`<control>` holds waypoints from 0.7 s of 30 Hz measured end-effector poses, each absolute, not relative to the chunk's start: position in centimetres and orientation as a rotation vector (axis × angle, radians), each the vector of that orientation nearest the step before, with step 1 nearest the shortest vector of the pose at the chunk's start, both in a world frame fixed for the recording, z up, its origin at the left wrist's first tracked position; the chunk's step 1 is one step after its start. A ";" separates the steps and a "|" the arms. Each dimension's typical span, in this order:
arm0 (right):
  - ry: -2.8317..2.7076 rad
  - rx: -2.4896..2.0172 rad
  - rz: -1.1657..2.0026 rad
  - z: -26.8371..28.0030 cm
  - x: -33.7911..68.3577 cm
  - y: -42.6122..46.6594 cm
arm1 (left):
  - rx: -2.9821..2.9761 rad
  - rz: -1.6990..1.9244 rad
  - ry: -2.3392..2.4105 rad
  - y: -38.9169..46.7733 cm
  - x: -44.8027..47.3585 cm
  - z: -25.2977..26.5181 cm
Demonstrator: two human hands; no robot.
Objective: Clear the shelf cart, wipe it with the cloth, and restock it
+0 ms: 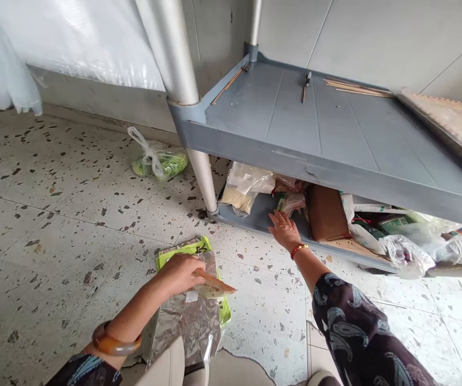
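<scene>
My left hand (184, 272) is closed around the end of a flat orange-brown packet (217, 286). Below it on the floor lie a crumpled silvery plastic bag (186, 321) and a bright yellow-green packet (225, 312), partly covered by that bag. My right hand (286, 231) reaches over the front edge of the lower shelf (261, 212), fingers stretched out with nothing visible in them. Its fingertips are by a small green-and-white packet (281, 202) and a clear bag with pinkish contents (294, 203); whether they touch cannot be made out.
A clear bag of beige powder (239, 198) lies at the shelf's left end. Right of my hand are a brown cardboard box (327, 212) and crumpled plastic bags (410, 254). The grey upper shelf (295, 128) overhangs them. A tied bag of greens (162, 163) rests on the floor.
</scene>
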State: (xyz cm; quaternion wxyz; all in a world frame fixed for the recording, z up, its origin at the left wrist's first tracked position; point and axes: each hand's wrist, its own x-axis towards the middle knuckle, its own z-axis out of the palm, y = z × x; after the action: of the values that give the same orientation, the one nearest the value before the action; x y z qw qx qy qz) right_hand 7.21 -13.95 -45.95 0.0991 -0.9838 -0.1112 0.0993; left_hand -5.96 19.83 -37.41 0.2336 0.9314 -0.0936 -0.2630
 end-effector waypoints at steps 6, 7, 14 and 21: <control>-0.287 -3.044 0.348 -46.7 7.8 -18.7 | 2.786 -0.807 -0.550 17.6 -6.6 -37.5; -0.267 -3.062 0.346 -46.6 7.8 -19.3 | 2.760 -0.810 -0.570 17.5 -6.8 -37.9; -0.106 -2.662 0.092 -44.8 11.5 -14.7 | 2.707 -0.775 -0.593 17.7 -6.8 -39.6; 0.038 -2.032 0.011 -45.1 17.4 -6.0 | 2.755 -0.834 -0.654 18.2 -7.0 -39.9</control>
State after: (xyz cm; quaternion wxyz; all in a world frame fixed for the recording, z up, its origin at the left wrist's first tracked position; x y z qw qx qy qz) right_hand 17.44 -6.02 -45.08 0.5268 -0.8498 0.0161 0.0044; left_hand -7.00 18.18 -39.86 0.0945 0.9291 -0.2206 -0.2814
